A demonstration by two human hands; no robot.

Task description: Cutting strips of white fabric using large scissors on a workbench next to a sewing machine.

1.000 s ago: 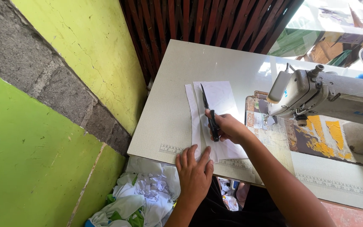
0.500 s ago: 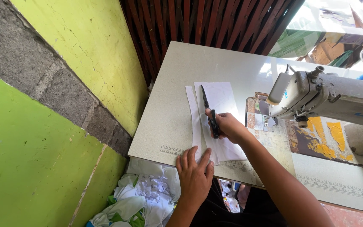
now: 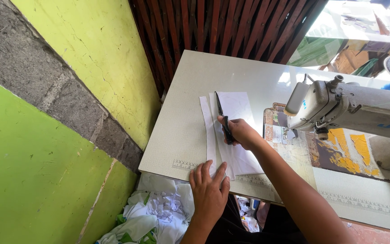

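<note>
Both hands work at the near left part of the table (image 3: pixel 181 117). Right hand (image 3: pixel 241 133) is clenched around the black handles of a pair of scissors (image 3: pixel 222 118), whose dark blades point away toward the far edge and lie along the white fabric (image 3: pixel 236 108); how far the blades are parted is hard to make out. Left hand (image 3: pixel 209 190) lies flat and released, fingers spread, at the near edge, its fingertips pressing the near end of the fabric and of a narrow white strip (image 3: pixel 208 135) that lies just beside the main piece on its left.

A printed ruler scale (image 3: pixel 183 165) runs along the near edge of the table, grey marks on the pale top, partly covered by the left hand and the fabric. On the right part of the table stands a grey-white sewing machine (image 3: pixel 339 106); blue lettering on its arm is cut off by the right border. Under its head lies a worn patch with yellow and brown blotches (image 3: pixel 344 151).

Below the near left corner, a heap of white and green cloth scraps (image 3: pixel 159 212) sits against the green wall (image 3: pixel 32 180), its lower part cut off. Dark wooden slats (image 3: pixel 222 27) stand behind the far edge. Bright, washed-out things fill the upper right corner and cannot be told apart.
</note>
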